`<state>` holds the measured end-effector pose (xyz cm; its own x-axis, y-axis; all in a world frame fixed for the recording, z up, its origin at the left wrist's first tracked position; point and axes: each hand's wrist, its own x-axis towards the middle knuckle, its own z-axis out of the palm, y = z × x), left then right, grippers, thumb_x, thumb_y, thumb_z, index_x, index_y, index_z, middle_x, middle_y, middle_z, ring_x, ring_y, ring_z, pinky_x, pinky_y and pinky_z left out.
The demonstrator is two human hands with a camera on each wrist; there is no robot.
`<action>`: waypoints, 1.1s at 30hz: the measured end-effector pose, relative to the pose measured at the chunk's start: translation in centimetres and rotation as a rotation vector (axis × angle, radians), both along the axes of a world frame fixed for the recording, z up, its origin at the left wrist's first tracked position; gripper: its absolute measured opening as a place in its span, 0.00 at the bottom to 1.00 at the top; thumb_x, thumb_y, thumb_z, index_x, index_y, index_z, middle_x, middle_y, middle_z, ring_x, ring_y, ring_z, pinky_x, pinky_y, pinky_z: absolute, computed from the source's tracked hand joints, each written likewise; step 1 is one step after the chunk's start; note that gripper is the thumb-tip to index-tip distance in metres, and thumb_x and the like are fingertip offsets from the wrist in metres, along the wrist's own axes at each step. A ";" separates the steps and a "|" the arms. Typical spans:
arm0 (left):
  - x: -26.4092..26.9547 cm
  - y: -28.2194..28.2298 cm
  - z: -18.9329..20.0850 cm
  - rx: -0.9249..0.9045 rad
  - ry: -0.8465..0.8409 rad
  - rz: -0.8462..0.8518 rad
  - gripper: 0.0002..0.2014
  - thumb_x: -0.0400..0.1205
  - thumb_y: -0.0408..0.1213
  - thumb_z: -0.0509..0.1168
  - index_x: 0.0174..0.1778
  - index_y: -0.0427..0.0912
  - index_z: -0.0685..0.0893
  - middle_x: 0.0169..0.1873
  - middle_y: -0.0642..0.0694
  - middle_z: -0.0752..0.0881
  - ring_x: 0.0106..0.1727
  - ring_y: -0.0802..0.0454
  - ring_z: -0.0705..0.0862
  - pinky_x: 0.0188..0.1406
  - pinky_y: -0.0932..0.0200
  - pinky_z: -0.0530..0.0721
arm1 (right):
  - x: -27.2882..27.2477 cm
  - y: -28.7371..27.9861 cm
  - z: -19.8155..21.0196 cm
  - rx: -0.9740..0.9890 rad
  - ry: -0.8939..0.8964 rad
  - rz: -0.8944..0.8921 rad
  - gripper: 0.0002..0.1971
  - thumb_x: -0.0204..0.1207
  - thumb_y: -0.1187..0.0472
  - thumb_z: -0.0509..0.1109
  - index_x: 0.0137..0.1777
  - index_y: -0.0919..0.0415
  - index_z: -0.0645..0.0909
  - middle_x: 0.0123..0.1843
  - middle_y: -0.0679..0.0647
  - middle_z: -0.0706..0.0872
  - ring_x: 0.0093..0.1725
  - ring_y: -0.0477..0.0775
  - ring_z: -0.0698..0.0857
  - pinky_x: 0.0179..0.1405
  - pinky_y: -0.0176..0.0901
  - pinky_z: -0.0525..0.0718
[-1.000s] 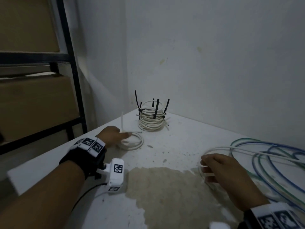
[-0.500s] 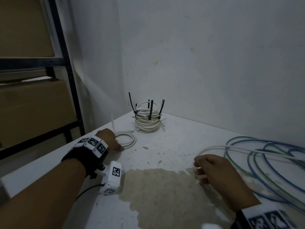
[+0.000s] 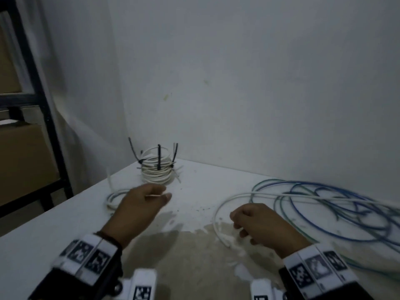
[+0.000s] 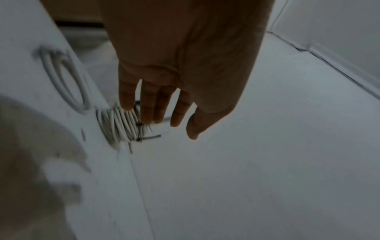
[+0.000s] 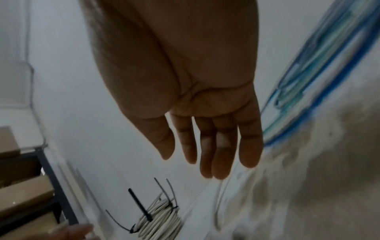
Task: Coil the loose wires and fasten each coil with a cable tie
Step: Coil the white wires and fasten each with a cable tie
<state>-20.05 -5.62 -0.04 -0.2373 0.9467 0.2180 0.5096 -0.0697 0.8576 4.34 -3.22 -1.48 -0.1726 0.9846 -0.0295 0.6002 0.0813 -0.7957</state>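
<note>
L hand fingers straight, holding nothing, above tabletop near small tied coil. R hand fingers look relaxed beside loose white wire, prob. not gripping. Stacked coils in corner.

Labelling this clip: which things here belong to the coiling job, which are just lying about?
Job:
stack of tied coils
small white coil
loose white wire
blue and green wires
left hand
right hand

Lying about:
cardboard boxes
black rack
</note>
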 end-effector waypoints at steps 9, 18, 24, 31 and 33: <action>17.5 -1.3 -2.3 -0.362 -0.615 -0.454 0.05 0.81 0.35 0.67 0.48 0.39 0.86 0.42 0.44 0.88 0.47 0.50 0.86 0.47 0.56 0.78 | 13.2 -3.8 2.3 -0.178 -0.460 0.019 0.23 0.81 0.48 0.64 0.46 0.70 0.87 0.44 0.63 0.89 0.37 0.54 0.83 0.43 0.44 0.83; 22.4 0.6 -6.3 -0.393 -0.749 -0.335 0.03 0.82 0.32 0.65 0.48 0.38 0.84 0.43 0.38 0.86 0.46 0.43 0.83 0.51 0.50 0.82 | 20.6 -6.5 0.8 -0.102 -0.594 -0.186 0.20 0.81 0.52 0.63 0.44 0.72 0.84 0.43 0.67 0.86 0.39 0.62 0.84 0.31 0.37 0.72; 22.1 0.6 -6.8 -0.374 -0.945 -0.330 0.04 0.84 0.27 0.61 0.51 0.35 0.81 0.47 0.36 0.86 0.49 0.44 0.85 0.48 0.54 0.83 | 19.0 -4.0 1.6 -0.062 -0.647 -0.129 0.16 0.83 0.56 0.62 0.60 0.65 0.85 0.62 0.56 0.86 0.58 0.53 0.84 0.52 0.37 0.78; 21.6 1.2 -7.0 -0.392 -1.021 -0.347 0.07 0.83 0.27 0.62 0.57 0.36 0.79 0.50 0.36 0.86 0.50 0.43 0.85 0.45 0.51 0.85 | 15.2 3.2 2.3 -0.024 -0.818 -0.111 0.23 0.86 0.59 0.54 0.80 0.60 0.63 0.82 0.57 0.64 0.79 0.57 0.66 0.74 0.46 0.65; 21.5 1.5 -7.2 -0.397 -1.033 -0.353 0.10 0.84 0.28 0.61 0.61 0.36 0.77 0.51 0.36 0.86 0.50 0.43 0.85 0.46 0.50 0.85 | 14.5 5.1 2.2 -0.003 -0.851 -0.103 0.23 0.87 0.61 0.53 0.81 0.60 0.62 0.82 0.57 0.64 0.79 0.57 0.66 0.73 0.44 0.65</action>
<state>1.49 -4.12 -7.29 0.1623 0.9539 -0.2526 -0.4399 0.2991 0.8468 18.81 1.93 0.71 -0.0002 0.9938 -0.1108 0.9974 -0.0078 -0.0712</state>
